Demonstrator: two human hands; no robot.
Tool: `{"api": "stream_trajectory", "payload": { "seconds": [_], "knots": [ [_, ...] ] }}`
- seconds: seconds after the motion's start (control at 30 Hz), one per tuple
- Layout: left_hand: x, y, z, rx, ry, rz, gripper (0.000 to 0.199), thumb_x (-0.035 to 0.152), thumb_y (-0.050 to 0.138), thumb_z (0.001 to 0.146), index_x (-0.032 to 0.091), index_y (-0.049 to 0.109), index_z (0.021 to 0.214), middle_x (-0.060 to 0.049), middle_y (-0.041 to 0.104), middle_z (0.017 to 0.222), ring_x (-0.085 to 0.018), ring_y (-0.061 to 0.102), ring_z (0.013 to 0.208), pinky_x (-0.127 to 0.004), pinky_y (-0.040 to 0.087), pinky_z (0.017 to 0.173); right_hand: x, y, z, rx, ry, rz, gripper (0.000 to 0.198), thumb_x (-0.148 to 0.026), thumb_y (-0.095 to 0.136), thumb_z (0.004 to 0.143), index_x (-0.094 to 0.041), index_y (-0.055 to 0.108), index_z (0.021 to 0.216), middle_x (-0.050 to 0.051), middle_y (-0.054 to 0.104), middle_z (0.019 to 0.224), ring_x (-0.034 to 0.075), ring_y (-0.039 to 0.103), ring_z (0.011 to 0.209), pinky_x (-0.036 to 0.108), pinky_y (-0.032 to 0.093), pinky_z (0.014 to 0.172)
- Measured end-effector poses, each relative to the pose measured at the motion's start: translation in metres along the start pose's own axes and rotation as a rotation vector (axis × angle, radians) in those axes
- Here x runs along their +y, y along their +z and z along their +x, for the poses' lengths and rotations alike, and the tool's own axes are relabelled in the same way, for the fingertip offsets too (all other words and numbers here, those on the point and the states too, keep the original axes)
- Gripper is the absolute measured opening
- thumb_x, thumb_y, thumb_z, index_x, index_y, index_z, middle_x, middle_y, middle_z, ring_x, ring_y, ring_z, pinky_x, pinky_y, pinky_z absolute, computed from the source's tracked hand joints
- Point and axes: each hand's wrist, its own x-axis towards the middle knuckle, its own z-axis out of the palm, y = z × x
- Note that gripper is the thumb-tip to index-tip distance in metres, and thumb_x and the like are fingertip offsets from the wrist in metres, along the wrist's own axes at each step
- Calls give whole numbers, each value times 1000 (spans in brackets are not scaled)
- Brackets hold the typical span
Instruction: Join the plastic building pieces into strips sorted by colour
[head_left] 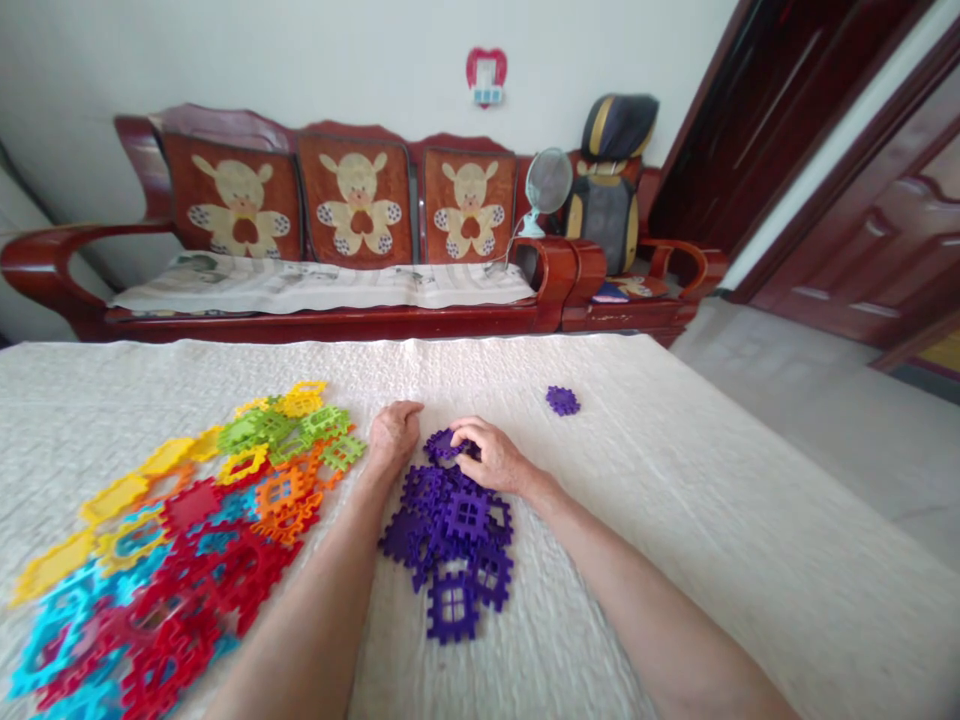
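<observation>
A heap of purple plastic interlocking building pieces [466,515], square with notched edges and some with window bars, lies between my forearms. At the far end of the heap my right hand [493,458] has its fingers curled on a purple interlocking piece [441,445], partly hidden by them. My left hand [395,437] rests on the cloth just left of the heap, fingers folded in, with nothing showing in them. One purple piece [562,401] lies apart, farther right.
A large mixed pile of red, blue, yellow, orange and green pieces [193,505] spreads over the left side. Beneath everything is a table with a pale quilted cloth [675,520]. Beyond its far edge stand a wooden sofa [330,325] with bear cushions and a small fan [549,182].
</observation>
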Motion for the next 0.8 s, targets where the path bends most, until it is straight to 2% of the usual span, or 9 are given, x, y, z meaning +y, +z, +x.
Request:
{"api": "stream_trajectory", "payload": {
  "seconds": [0.07, 0.17, 0.27, 0.33, 0.43, 0.53, 0.6, 0.67, 0.8],
  "knots": [
    [0, 0, 0, 15, 2, 1, 37, 15, 44, 83, 16, 75, 102, -9, 75, 106, -23, 68, 102, -34, 51, 97, 0, -1, 0, 42, 27, 63, 18, -12, 54, 76, -20, 63, 89, 9, 67, 116, 17, 63, 108, 32, 48, 96],
    [-1, 1, -1, 34, 4, -8, 36, 17, 45, 82, 18, 76, 100, -8, 75, 104, -23, 69, 101, -34, 51, 96, 3, -8, 1, 123, 173, 140, 23, -18, 47, 84, -19, 65, 100, 5, 71, 103, 15, 66, 94, 28, 51, 85],
    [-2, 0, -1, 26, 14, -2, 36, 18, 45, 82, 18, 76, 100, -8, 75, 104, -23, 69, 100, -35, 52, 96, 11, -22, 3, 219, 326, 87, 34, -22, 43, 88, -20, 65, 113, 2, 72, 100, 15, 66, 88, 28, 50, 84],
    [-2, 0, -1, 23, 21, 9, 36, 18, 44, 82, 18, 76, 100, -8, 75, 104, -24, 69, 100, -35, 52, 96, 19, -33, 3, 238, 403, 11, 36, -21, 41, 86, -20, 67, 112, 2, 73, 102, 16, 66, 92, 29, 49, 88],
    [-1, 0, -1, 30, 25, 10, 36, 18, 44, 82, 17, 76, 99, -9, 75, 103, -24, 69, 100, -35, 51, 96, 29, -49, 1, 149, 510, -108, 37, -17, 40, 85, -21, 72, 103, 1, 73, 96, 17, 66, 91, 28, 48, 87],
    [0, 0, 0, 23, 26, 12, 36, 18, 44, 82, 17, 76, 99, -9, 75, 105, -23, 68, 101, -33, 51, 96, 32, -56, -2, 86, 513, -278, 36, -17, 43, 84, -19, 70, 108, 5, 71, 103, 18, 63, 99, 28, 45, 92],
    [1, -1, 0, 8, 20, 29, 36, 17, 44, 82, 16, 76, 99, -9, 75, 105, -23, 68, 101, -33, 51, 97, 30, -55, -4, 100, 508, -395, 38, -25, 49, 86, -17, 64, 120, 9, 67, 111, 20, 60, 105, 30, 43, 96],
    [2, -1, 0, -6, 14, 43, 36, 18, 44, 83, 16, 76, 100, -9, 75, 105, -23, 68, 102, -33, 50, 97, 26, -53, -4, 108, 557, -483, 49, -40, 54, 86, -15, 57, 128, 13, 63, 115, 24, 58, 109, 33, 42, 97],
    [3, -2, 0, -15, 0, 48, 37, 17, 44, 83, 15, 75, 102, -8, 75, 107, -23, 68, 103, -33, 50, 97, 15, -46, -3, 44, 682, -558, 59, -56, 56, 83, -14, 57, 124, 17, 59, 115, 29, 56, 110, 39, 42, 95]
  ]
}}
